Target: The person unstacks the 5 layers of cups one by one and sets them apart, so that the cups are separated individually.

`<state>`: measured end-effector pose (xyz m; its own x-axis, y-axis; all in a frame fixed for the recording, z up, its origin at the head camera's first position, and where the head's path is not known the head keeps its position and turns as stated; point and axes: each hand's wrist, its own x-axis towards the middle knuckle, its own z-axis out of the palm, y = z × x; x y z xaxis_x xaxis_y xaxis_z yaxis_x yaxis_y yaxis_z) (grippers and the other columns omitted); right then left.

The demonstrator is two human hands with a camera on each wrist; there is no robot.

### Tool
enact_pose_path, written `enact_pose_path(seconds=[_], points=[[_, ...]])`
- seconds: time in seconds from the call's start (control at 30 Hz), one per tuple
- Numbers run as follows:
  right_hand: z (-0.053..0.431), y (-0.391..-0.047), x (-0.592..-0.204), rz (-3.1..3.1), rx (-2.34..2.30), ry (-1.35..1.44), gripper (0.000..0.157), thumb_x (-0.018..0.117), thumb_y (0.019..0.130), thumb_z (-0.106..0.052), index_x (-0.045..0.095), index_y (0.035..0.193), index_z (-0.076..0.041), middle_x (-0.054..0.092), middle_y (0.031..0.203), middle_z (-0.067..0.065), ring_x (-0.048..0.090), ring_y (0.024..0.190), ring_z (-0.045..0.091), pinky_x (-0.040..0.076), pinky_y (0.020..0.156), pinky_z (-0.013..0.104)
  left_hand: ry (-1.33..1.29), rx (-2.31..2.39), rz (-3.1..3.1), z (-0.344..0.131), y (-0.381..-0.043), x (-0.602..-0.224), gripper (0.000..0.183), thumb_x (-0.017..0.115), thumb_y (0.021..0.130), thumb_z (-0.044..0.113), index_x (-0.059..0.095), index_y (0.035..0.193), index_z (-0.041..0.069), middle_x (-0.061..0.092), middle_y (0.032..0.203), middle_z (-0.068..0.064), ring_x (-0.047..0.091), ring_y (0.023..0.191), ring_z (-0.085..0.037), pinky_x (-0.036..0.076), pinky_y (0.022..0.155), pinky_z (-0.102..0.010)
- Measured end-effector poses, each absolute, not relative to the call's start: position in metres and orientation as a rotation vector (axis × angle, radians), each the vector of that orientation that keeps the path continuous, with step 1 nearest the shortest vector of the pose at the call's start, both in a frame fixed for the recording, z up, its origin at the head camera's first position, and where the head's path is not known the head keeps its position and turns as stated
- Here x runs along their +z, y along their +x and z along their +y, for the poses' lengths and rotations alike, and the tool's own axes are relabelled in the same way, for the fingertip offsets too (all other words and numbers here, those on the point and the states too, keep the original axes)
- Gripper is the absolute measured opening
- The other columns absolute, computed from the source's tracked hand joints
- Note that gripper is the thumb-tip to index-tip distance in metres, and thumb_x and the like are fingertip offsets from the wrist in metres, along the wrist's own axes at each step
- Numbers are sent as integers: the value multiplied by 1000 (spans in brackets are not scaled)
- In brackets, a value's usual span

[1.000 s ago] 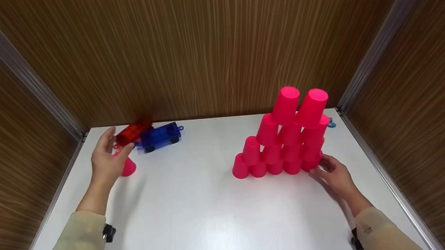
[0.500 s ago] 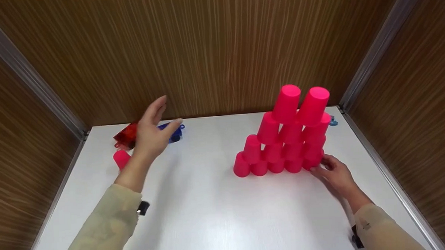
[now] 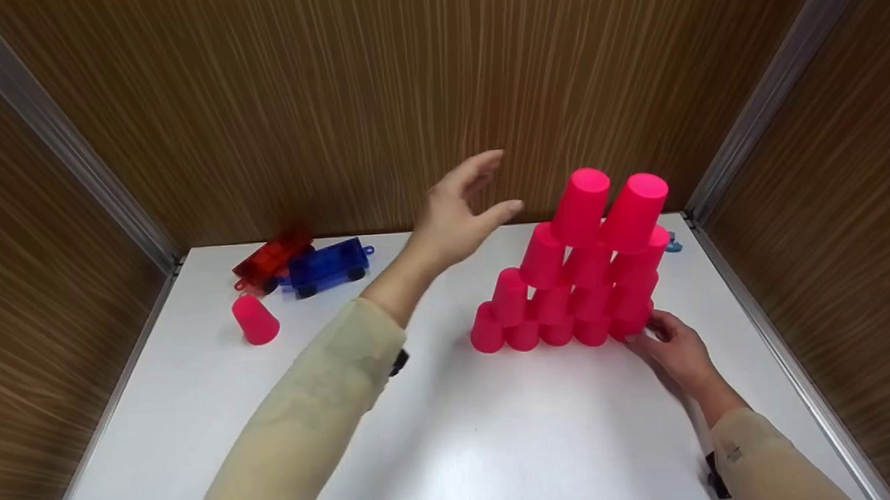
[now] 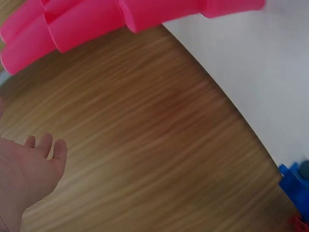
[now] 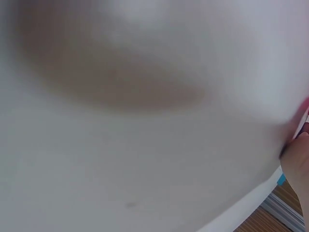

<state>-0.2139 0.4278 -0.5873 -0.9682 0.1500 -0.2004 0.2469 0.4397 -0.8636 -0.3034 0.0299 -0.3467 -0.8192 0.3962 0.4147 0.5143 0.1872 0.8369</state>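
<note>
Pink cups point(image 3: 556, 305), turned upside down, stand stacked in narrowing rows on the white table. Two cups form the top row, and the left one point(image 3: 586, 206) faces my left hand. My left hand point(image 3: 462, 212) is in the air left of that row, fingers apart from the thumb, holding nothing. In the left wrist view the same hand point(image 4: 34, 169) shows below the cups point(image 4: 96, 21). Low at the stack's right end, my right hand point(image 3: 678, 352) holds the bottom corner cup, thumb in front and fingers at its side, partly hidden. A lone pink cup point(image 3: 256, 320) stands far left.
A red toy wagon point(image 3: 274, 259) and a blue toy wagon point(image 3: 329, 268) sit at the back left of the table point(image 3: 453, 445). Behind the stack on the right lies a small light-blue object point(image 3: 673, 242). Wood-grain panels point(image 3: 378, 95) enclose the back and sides.
My left hand has moved from beside the lone cup, rightward and up, to near the stack's top, empty throughout. My right hand stays at the bottom corner cup.
</note>
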Motion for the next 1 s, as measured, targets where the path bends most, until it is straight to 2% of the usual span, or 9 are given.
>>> enact_pose_path(seconds=[0.13,0.27,0.57,0.8,1.0], points=[[425,-214,-588,2601,-1547,354,88,75,97,-53,35,165,-15,39,164,16,36,150,44,54,104,33,-934,-1712,-2388,58,-305,-344,70,80,97,24,48,159,14,52,157,-4,50,143,-15,43,112,-20],[422,-214,-586,2593,-1556,364,88,75,97,-53,35,166,-17,39,164,16,35,150,43,55,103,33,-978,-1712,-2408,82,-302,-343,70,80,97,25,48,159,14,53,155,-2,50,141,-11,43,111,-17],[418,-211,-585,2582,-1561,376,91,77,95,-54,34,166,-17,38,165,15,33,151,44,55,105,38,-985,-1749,-2436,106,-291,-345,68,79,98,21,49,158,18,57,148,1,58,127,-10,56,94,-19],[415,-212,-585,2511,-1628,395,92,80,93,-51,33,165,-19,38,164,13,34,150,42,58,98,32,-944,-1726,-2424,104,-289,-345,63,78,99,18,52,156,17,59,146,-1,59,124,-9,55,94,-19],[415,-214,-586,2522,-1640,350,88,81,95,-45,36,164,-18,39,163,14,35,148,42,57,94,25,-913,-1724,-2327,82,-288,-340,61,77,99,16,53,155,14,61,141,-4,61,116,-11,57,91,-21]])
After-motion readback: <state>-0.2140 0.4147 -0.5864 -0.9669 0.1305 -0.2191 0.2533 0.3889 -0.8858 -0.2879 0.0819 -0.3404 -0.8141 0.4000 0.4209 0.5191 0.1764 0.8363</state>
